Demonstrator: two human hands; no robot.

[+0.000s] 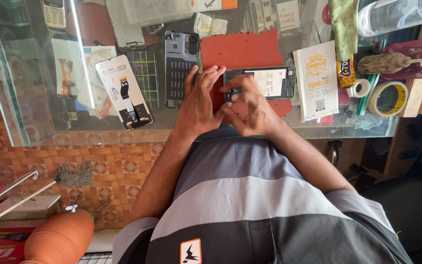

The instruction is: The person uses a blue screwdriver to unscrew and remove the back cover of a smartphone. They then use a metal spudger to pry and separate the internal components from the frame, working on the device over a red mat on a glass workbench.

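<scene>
Phone (pixel 264 82): opened, back off, flat on red mat (pixel 242 49) on glass bench (pixel 35 122), mat guarding it from scratches.
Left hand (pixel 197 100): fingers spread, steadying its end.
Right hand (pixel 250 105): fingertips pinched narrow at its lower corner; contents unclear.
Back cover (pixel 180 66): set aside, left.

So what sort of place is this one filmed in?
Most likely a small phone repair counter. Both hands, left and right, work on an opened phone on a red mat; a loose back cover, replacement screen and tape rolls lie on the glass counter.
</scene>
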